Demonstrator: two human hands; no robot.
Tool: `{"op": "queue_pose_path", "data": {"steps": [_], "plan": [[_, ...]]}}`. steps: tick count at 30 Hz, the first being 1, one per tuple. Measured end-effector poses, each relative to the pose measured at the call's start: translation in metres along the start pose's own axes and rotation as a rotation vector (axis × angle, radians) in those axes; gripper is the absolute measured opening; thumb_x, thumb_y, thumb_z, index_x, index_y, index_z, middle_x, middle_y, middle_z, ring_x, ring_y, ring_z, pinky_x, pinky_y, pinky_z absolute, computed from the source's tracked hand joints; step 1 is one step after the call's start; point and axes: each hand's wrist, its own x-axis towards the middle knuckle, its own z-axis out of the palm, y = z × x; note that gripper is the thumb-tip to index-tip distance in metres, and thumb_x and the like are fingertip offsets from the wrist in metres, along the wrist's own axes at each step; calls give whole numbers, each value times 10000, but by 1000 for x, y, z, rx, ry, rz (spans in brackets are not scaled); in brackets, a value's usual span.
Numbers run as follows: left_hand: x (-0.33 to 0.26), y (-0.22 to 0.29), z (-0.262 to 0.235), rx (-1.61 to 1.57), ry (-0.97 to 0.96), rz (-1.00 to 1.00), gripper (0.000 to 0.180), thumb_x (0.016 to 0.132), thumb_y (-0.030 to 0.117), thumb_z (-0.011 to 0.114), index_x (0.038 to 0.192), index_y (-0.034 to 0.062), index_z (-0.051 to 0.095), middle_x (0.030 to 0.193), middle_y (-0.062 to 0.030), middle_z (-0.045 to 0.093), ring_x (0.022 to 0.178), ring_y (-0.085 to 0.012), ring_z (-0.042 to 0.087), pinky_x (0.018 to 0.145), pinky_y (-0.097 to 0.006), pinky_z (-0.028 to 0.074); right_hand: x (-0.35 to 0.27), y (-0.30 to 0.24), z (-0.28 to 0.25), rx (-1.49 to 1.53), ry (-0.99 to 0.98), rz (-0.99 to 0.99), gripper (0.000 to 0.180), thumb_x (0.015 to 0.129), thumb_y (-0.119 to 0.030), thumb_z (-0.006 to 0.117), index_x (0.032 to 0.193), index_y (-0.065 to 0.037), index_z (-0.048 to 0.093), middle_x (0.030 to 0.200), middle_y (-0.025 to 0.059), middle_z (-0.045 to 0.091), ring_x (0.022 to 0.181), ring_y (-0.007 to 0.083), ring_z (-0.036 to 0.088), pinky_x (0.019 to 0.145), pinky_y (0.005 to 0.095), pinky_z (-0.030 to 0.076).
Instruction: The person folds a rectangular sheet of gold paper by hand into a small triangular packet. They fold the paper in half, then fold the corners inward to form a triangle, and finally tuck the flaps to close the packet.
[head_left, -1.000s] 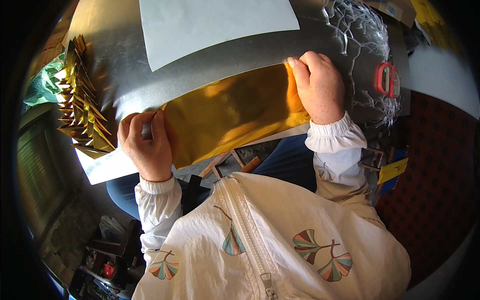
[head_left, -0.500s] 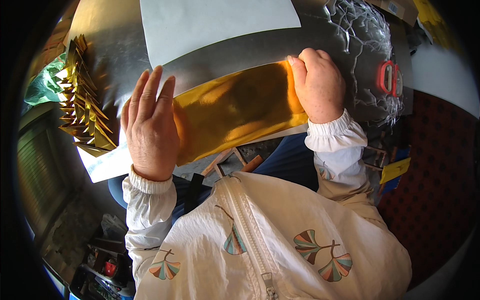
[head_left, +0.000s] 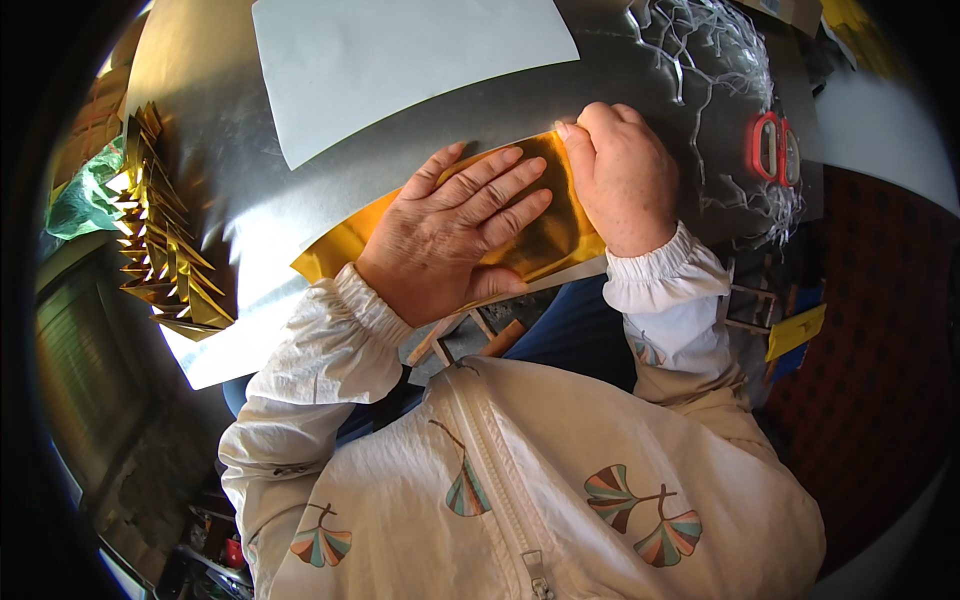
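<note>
A shiny gold foil sheet (head_left: 340,240) lies along the near edge of the metal-topped table (head_left: 410,130). My left hand (head_left: 445,230) rests flat across its middle, palm down, fingers stretched and a little apart, and covers much of it. At the sheet's right end, my right hand (head_left: 625,185) has its fingers curled, with the thumb at the upper right corner and that edge in its grip. The fingertips underneath are hidden. Just beyond the foil is a large white sheet (head_left: 410,75).
On the left stands a row of folded gold foil pieces (head_left: 175,245) beside a green plastic bag (head_left: 88,195). At the right lie red-handled scissors (head_left: 757,150) and a tangle of clear plastic strips (head_left: 720,60).
My left hand has swept right from the foil's left end onto its middle, uncovering the left end. My right hand keeps its hold on the right end.
</note>
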Motion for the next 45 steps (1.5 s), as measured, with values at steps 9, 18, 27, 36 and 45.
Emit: {"op": "queue_pose_path", "data": {"steps": [9, 18, 27, 36, 45], "plan": [[0, 0, 3, 19, -16, -40, 776, 877, 703, 363, 1454, 189, 434, 1528, -32, 378, 1430, -215, 318, 1190, -465, 162, 0, 1, 0, 15, -6, 9, 237, 933, -277, 592, 851, -55, 599, 860, 126, 630, 753, 325, 650, 650, 426, 529], [0, -1, 3, 17, -19, -46, 779, 871, 704, 382, 1457, 192, 428, 1532, -28, 373, 1433, -215, 313, 1193, -468, 155, 0, 0, 2, 11, 8, 17, 240, 935, -276, 589, 845, -54, 596, 850, 125, 629, 744, 326, 648, 646, 428, 527], [-1, -1, 3, 33, -31, -54, 780, 871, 698, 396, 1470, 199, 410, 1540, -30, 358, 1439, -216, 300, 1191, -472, 155, 1, -1, 1, 0, -5, 26, 243, 937, -286, 590, 859, -56, 601, 864, 127, 638, 755, 317, 656, 647, 419, 532], [-1, -1, 1, 17, -31, -62, 774, 865, 678, 445, 1473, 201, 405, 1546, -31, 347, 1437, -218, 303, 1184, -486, 173, 2, -1, 2, -12, -10, 16, 245, 939, -293, 588, 863, -60, 597, 864, 122, 634, 756, 313, 656, 645, 420, 530], [0, -5, 2, 19, -32, -74, 778, 860, 675, 474, 1475, 205, 399, 1550, -38, 342, 1436, -231, 306, 1175, -487, 192, 3, -2, 4, -50, 36, 13, 253, 937, -318, 594, 868, -75, 597, 869, 103, 632, 754, 295, 656, 642, 403, 534]]}}
